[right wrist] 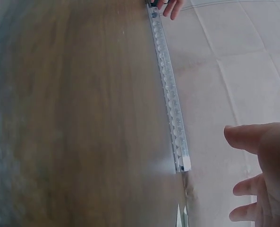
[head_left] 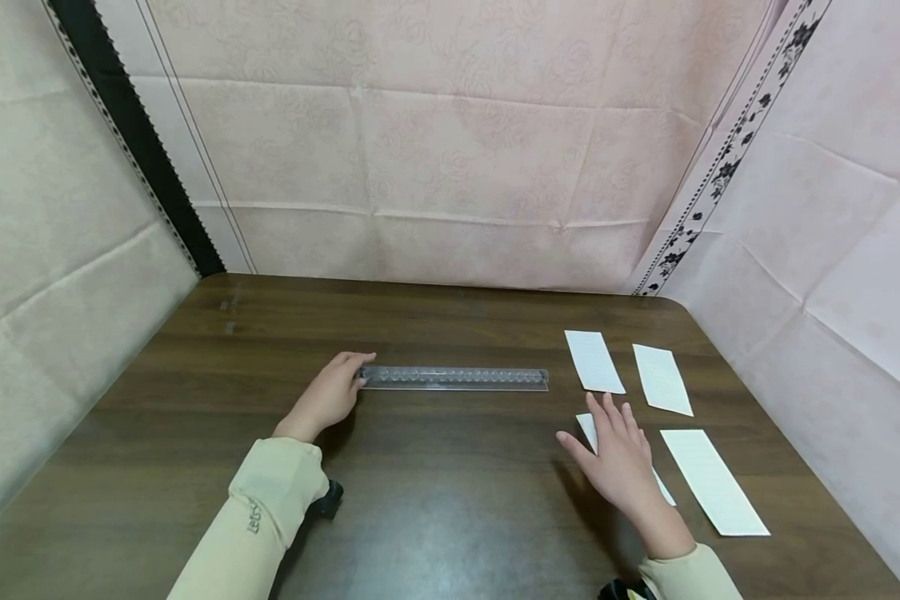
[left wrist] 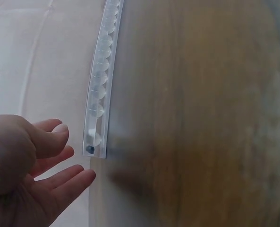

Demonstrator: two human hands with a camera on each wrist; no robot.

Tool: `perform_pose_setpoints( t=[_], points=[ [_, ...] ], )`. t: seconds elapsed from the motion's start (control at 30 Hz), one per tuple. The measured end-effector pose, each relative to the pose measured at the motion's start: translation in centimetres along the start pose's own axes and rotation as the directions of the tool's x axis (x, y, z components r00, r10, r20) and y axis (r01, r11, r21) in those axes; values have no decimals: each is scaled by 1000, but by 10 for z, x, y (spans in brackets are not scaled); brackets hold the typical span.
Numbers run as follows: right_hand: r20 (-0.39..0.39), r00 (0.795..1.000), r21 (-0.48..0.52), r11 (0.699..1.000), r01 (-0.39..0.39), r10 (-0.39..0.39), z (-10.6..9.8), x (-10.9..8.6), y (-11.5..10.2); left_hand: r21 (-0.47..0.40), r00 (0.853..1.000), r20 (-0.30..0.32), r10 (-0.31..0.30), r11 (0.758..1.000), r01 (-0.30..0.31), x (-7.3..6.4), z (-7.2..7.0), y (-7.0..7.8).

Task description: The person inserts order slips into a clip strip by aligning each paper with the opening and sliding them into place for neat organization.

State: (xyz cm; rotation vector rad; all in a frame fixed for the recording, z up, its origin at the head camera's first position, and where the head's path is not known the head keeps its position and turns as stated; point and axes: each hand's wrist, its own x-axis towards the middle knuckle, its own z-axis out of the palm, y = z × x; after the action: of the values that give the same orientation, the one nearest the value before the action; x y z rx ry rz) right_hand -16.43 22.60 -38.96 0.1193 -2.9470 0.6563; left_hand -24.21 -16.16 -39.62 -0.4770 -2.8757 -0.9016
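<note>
A clear plastic ruler [head_left: 456, 379] with a scalloped band along it lies crosswise on the brown table. At its left end is my left hand [head_left: 330, 392], thumb and fingers spread about that end; in the left wrist view a gap shows between the fingertips [left wrist: 85, 176] and the ruler [left wrist: 101, 85]. My right hand [head_left: 617, 454] has its fingers extended and holds nothing. It overlaps a white paper slip [head_left: 663, 487] and hides the slip's middle. The right wrist view shows this hand [right wrist: 267, 175] beyond the ruler's [right wrist: 170, 97] near end.
More white slips lie on the right: one at the back [head_left: 595, 362], one beside it [head_left: 662, 379] and a larger one [head_left: 715, 482] nearer the front. Patterned pale cloth [head_left: 435, 167] hangs behind the wooden table [head_left: 420, 500] and along both sides.
</note>
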Motion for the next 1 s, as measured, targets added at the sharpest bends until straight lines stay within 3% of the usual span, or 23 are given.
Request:
perform_pose_setpoints(
  t=[0.27,0.63,1.0],
  points=[
    [24,998,13,999,-50,49,-1,0,2,-2,999,-44,25,1000,-25,2,3,-2],
    [100,980,-1,985,-171,170,-4,-2,6,-40,999,-46,21,999,-23,4,6,-10],
    [55,976,-37,978,-207,209,-5,-2,10,-44,999,-51,14,999,-16,5,3,-12]
  ],
)
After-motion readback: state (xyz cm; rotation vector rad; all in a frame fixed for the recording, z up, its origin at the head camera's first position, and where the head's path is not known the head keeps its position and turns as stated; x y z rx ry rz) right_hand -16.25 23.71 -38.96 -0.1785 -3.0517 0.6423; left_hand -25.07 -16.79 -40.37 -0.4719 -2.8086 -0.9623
